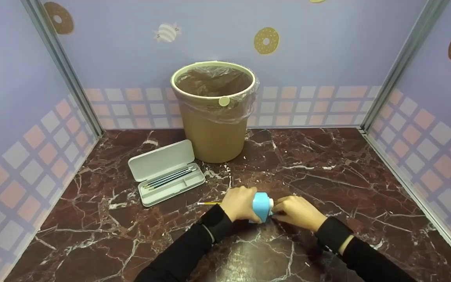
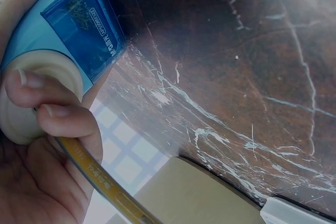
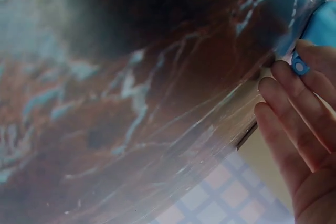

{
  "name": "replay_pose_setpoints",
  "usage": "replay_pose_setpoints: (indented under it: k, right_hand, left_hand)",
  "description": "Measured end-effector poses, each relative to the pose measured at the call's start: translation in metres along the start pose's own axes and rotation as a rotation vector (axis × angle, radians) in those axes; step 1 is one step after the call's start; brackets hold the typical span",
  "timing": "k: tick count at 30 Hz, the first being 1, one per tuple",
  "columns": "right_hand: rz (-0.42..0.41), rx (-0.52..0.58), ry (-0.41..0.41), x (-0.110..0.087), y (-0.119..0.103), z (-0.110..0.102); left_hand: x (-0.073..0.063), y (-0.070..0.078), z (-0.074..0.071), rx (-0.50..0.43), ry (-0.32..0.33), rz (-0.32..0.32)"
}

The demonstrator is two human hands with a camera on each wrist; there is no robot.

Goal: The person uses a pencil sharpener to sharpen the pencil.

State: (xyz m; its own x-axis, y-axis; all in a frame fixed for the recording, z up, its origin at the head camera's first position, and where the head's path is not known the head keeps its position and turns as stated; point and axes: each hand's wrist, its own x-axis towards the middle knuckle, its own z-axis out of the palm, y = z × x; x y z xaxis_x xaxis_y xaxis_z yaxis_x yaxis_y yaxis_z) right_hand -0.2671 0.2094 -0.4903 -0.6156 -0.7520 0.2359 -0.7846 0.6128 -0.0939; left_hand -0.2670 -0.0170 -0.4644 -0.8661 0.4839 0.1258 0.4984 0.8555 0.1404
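The left hand (image 1: 241, 203) is gripping the sharpener (image 1: 262, 205), apparently light, stiff, best held mid-body; beside that grip, the right hand (image 1: 296, 211) is pinching its handle (image 3: 300, 66).

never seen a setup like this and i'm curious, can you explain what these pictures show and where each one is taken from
There is no machine here: each grip is simply a person's bare hand. The wide picture comes from a camera on the head; the two close-ups come from cameras on the left and right wrists.

The left hand holds a blue sharpener, with a yellow pencil sticking out of its pale round end. The right hand pinches a small blue knob beside it.

On the dark marbled surface stand an open case with several pencils inside and, behind it, a tan bin with a clear liner.
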Motion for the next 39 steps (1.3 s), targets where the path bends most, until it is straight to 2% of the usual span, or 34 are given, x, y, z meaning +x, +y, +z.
replay_pose_setpoints:
  k: [5, 12, 18, 24, 32, 39]
  right_hand:
    - [0.053, 0.05, -0.004, 0.002, 0.004, -0.007]
    - [0.141, 0.191, -0.018, 0.012, 0.004, -0.03]
    - [0.113, 0.251, -0.012, 0.024, -0.007, -0.042]
    - [0.111, 0.264, -0.021, 0.032, -0.011, -0.04]
    - [0.113, 0.343, -0.054, 0.035, -0.01, -0.037]
    - [0.09, 0.268, -0.02, 0.035, -0.01, -0.035]
  left_hand:
    - [0.0, 0.0, 0.001, 0.004, 0.011, 0.009]
    - [0.001, -0.001, 0.0, -0.009, -0.004, -0.003]
    - [0.002, -0.001, 0.0, -0.009, -0.002, -0.001]
    - [0.0, -0.002, 0.0, -0.016, -0.001, 0.001]
    - [-0.001, -0.002, 0.001, -0.013, 0.01, 0.005]
    - [-0.001, -0.002, 0.001, -0.024, -0.005, 0.011]
